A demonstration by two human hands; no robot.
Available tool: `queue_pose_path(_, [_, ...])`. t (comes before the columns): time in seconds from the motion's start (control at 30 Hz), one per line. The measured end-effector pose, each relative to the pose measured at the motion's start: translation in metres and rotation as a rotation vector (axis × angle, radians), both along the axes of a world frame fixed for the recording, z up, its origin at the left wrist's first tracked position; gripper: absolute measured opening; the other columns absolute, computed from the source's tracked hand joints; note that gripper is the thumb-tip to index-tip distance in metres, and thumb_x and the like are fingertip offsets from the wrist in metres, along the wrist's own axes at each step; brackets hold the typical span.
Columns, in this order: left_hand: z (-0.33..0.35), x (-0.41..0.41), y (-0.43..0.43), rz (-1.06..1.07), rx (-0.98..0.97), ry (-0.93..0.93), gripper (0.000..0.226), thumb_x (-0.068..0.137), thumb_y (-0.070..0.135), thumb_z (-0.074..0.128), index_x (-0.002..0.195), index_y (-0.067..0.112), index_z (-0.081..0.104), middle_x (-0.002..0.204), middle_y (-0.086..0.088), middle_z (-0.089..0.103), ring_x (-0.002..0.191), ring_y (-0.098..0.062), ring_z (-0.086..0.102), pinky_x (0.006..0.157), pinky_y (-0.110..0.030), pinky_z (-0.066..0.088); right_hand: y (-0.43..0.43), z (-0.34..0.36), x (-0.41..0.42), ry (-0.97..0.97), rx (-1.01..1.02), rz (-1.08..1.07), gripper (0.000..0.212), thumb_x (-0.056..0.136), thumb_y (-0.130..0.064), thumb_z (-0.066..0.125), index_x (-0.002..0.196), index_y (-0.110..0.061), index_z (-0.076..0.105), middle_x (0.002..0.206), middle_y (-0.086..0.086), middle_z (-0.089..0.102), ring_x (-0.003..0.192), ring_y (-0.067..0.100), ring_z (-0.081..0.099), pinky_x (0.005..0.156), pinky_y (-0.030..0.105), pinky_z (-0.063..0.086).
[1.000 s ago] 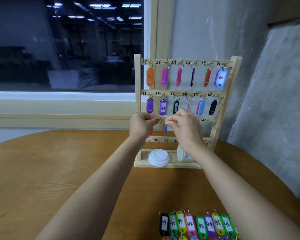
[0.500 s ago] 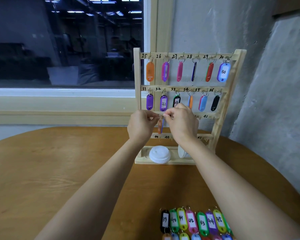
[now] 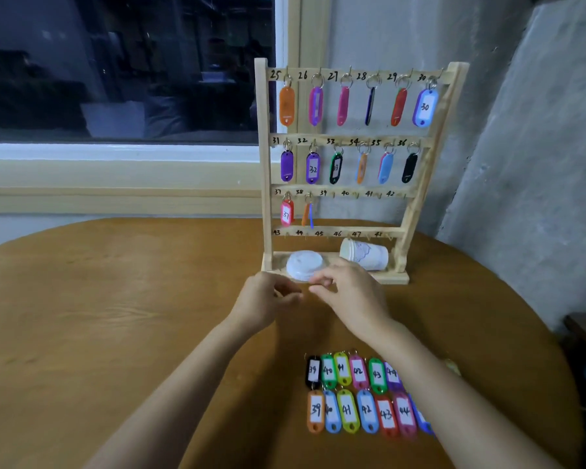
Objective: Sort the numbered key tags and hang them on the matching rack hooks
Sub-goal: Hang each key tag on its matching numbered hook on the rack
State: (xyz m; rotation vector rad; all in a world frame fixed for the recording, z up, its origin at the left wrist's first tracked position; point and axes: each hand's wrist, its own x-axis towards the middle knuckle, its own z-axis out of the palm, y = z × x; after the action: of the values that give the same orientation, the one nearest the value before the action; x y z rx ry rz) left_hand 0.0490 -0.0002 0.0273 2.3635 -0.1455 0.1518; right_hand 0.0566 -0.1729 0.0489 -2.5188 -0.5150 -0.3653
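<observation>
A wooden key rack (image 3: 416,194) stands at the table's far side, its hooks numbered 25 to 48. The top two rows are full of coloured tags. In the third row a red tag 37 (image 3: 287,214) hangs on hook 37, and an orange and a blue tag (image 3: 308,214) hang edge-on at hook 38. Hooks 39 to 48 are bare. Two rows of numbered tags (image 3: 359,394), starting at 39, lie on the table near me. My left hand (image 3: 268,301) and my right hand (image 3: 347,292) hover in front of the rack's base, fingers loosely curled, holding nothing.
A stack of white lids (image 3: 304,265) and a paper cup (image 3: 364,254) on its side lie on the rack's base. The round wooden table (image 3: 115,316) ends at a window sill behind and a grey wall to the right.
Both hands let go of the tags at hook 38 and dropped down, back toward me. The orange and blue tags now hang there on their own.
</observation>
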Motion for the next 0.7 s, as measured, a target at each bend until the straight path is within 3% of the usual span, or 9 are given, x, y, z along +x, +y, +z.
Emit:
queue_pose_path(0.13, [-0.027,-0.032,0.001,-0.109,0.059,0.079,0.017,0.079,0.030,0.074,0.094,0.021,0.074,0.089,0.010,0.071,0.076,-0.002,0.062,0.070,-0.011,0.046,-0.016,-0.018,-0.027,0.093,-0.026,0.040,0.012,0.086,-0.035,0.066,0.096,-0.031,0.070,0.091,-0.013,0.058,0.090,0.004,0.052,0.071,0.024,0.044])
queue_pose_path(0.23, [-0.038,-0.047,-0.002,-0.127,0.085,0.074,0.024,0.079,0.031,0.074,0.101,0.022,0.073,0.095,0.010,0.070,0.080,-0.002,0.060,0.070,-0.005,0.041,-0.024,-0.028,-0.039,0.113,-0.018,0.048,0.009,0.085,-0.033,0.067,0.092,-0.032,0.071,0.085,-0.012,0.056,0.086,0.005,0.051,0.065,0.023,0.039])
queue_pose_path(0.43, [-0.046,-0.059,-0.018,-0.092,0.102,-0.015,0.019,0.076,0.029,0.075,0.095,0.030,0.073,0.090,0.011,0.066,0.076,-0.006,0.056,0.073,-0.023,0.046,-0.030,-0.040,-0.059,0.160,0.011,0.066,0.009,0.084,-0.035,0.068,0.091,-0.032,0.072,0.083,-0.012,0.057,0.084,0.005,0.051,0.069,0.030,0.046])
queue_pose_path(0.6, [-0.050,-0.063,-0.023,-0.016,0.076,-0.044,0.011,0.073,0.027,0.076,0.084,0.027,0.075,0.081,0.011,0.063,0.070,-0.005,0.054,0.070,-0.028,0.048,-0.033,-0.043,-0.071,0.213,-0.047,0.104,0.008,0.082,-0.041,0.068,0.087,-0.035,0.071,0.082,-0.015,0.055,0.085,0.003,0.047,0.068,0.031,0.043])
queue_pose_path(0.7, [-0.051,-0.063,-0.023,-0.001,0.043,-0.038,0.007,0.073,0.021,0.076,0.079,0.024,0.075,0.077,0.009,0.066,0.068,-0.004,0.055,0.067,-0.027,0.048,-0.032,-0.043,-0.075,0.262,-0.128,0.132,0.016,0.081,-0.043,0.069,0.096,-0.038,0.070,0.088,-0.016,0.056,0.089,0.003,0.044,0.070,0.031,0.042])
